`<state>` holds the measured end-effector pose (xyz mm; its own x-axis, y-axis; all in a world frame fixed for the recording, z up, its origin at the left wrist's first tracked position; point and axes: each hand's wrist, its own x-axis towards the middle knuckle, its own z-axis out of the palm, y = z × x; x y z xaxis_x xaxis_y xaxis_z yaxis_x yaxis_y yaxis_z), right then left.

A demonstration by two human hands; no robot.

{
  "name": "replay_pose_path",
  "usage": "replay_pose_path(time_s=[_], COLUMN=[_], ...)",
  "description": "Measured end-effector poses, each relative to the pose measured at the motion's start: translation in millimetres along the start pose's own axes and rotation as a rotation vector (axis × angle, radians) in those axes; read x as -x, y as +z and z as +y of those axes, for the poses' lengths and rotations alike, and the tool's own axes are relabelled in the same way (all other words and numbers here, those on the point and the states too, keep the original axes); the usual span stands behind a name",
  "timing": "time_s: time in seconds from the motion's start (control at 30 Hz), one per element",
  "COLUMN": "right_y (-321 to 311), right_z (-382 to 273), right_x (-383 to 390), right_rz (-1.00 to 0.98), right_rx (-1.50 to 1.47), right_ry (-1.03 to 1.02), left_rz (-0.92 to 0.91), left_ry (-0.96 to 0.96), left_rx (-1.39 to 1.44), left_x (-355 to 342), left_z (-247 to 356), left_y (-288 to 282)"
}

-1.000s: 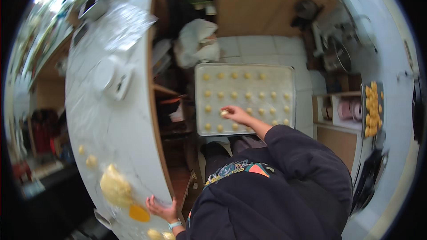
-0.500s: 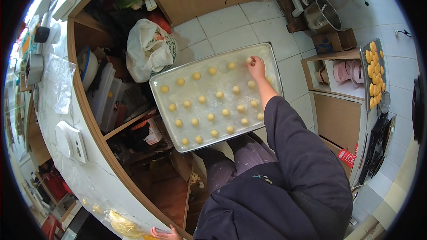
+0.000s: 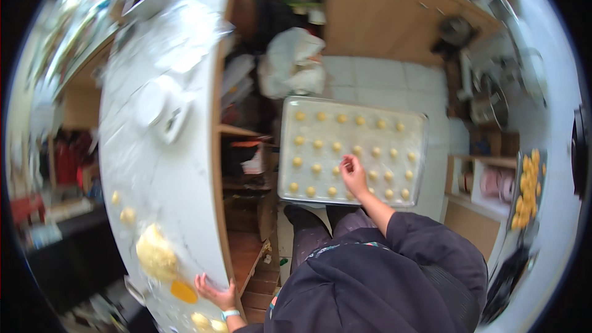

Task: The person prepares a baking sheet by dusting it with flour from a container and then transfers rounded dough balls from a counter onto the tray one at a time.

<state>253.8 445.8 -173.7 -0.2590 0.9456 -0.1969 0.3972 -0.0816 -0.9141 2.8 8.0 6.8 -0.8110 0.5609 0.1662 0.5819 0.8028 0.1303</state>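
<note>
left hand (image 3: 216, 293): spread, low | right hand (image 3: 354, 176): curled, forearm (image 3: 378, 209) extended

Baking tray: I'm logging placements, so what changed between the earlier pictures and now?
The right hand let go of a dough ball at the baking tray's far-right corner, then moved leftward and back toward the person. The left hand stayed at the counter's edge.

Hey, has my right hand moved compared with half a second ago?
Yes. Judged against the baking tray, your right hand has moved left and back toward you, from the far right corner to near the middle.
</note>
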Motion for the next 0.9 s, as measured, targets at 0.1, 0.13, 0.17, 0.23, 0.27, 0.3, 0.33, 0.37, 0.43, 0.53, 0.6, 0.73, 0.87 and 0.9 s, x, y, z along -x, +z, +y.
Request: replay_pose_path(time_s=[0.1, 0.13, 0.17, 0.23, 0.27, 0.3, 0.33, 0.37, 0.43, 0.53, 0.6, 0.73, 0.87, 0.9], right_y=[82, 105, 130, 187, 218, 248, 280, 314, 385, 454, 489, 527, 453, 412], right_z=[-138, -182, -215, -263, -278, -289, -296, -298, -304, -353, -367, -341, -312, -306], right_x=[28, 39, 46, 52, 58, 66, 74, 80, 88, 118, 125, 95, 118, 123], right_rz=[-0.399, -0.575, -0.771, -1.026, -1.107, -1.024, -0.927, -0.880, -0.782, -0.775, -0.856, -0.971, -0.771, -0.825], right_rx=[-0.199, -0.276, -0.317, 0.031, 0.218, 0.304, 0.384, 0.441, 0.565, 0.705, 0.721, 0.062, -0.508, -0.570], right_ry=[-0.422, -0.517, -0.635, -1.049, -1.222, -1.309, -1.389, -1.417, -1.471, -1.349, -1.201, -1.265, -0.439, -0.341], left_rz=[0.021, 0.019, 0.031, 0.035, 0.022, 0.047, 0.003, -0.042, -0.015, -0.015, -0.015, -0.034, -0.031, -0.046], left_ry=[-0.043, -0.066, -0.060, -0.075, -0.088, -0.142, -0.123, -0.098, -0.119, -0.167, -0.194, -0.182, -0.160, -0.164], left_rx=[0.052, 0.070, 0.082, 0.097, 0.106, 0.094, 0.088, 0.084, 0.133, 0.218, 0.252, 0.318, 0.237, 0.230], left_x=[-3, -7, -10, -11, -10, -10, -12, -12, -11, -5, -7, -20, -10, -9], left_z=[1, 4, 5, 3, 2, 2, 3, 4, 4, 3, 4, 4, -5, -7], left_y=[-7, -9, -9, -11, -11, -13, -16, -18, -19, -24, -27, -33, -24, -24])
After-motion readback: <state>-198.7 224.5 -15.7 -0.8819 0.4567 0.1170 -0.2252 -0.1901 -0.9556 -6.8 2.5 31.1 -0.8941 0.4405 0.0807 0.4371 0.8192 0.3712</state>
